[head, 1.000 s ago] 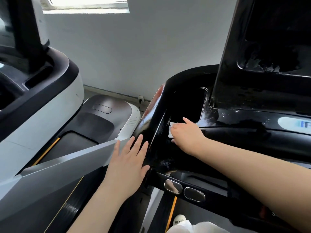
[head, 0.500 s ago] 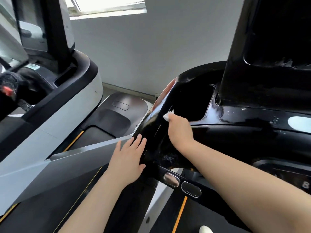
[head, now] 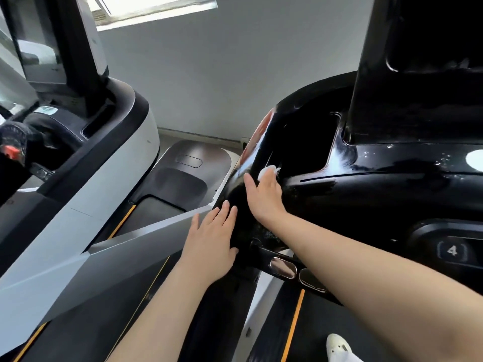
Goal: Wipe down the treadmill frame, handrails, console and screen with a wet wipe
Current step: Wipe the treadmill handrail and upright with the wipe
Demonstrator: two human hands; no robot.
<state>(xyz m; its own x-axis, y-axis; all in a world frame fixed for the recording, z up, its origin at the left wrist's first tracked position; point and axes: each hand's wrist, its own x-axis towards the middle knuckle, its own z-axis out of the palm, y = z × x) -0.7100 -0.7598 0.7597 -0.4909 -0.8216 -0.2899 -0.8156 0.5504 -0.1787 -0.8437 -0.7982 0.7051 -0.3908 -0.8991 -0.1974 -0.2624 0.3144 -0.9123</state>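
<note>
- Wet wipe point(head: 269, 170) is seen bunched under the right hand point(head: 264, 197), at the left rim of the black console point(head: 366, 184), just beside the dark recessed pocket point(head: 305, 147).
- Compared with a second ago, the wipe has been carried up from the pocket's lower edge onto the glossy curved side of the console; the thumb is now spread out along that curve.
- The right fingers are curled down on the wipe, pressing it to the plastic.
- The left hand point(head: 211, 239) has stayed flat on the console's side near the grey side rail point(head: 109, 257), fingers straight and slightly apart, holding nothing.
- Wet streaks and droplets are visible on the console top point(head: 392, 155), so that part is judged already wiped.
- The outer edge appears to be the step in hand; the screen point(head: 431, 35) above, the handrails and the frame are judged still to be covered.
</note>
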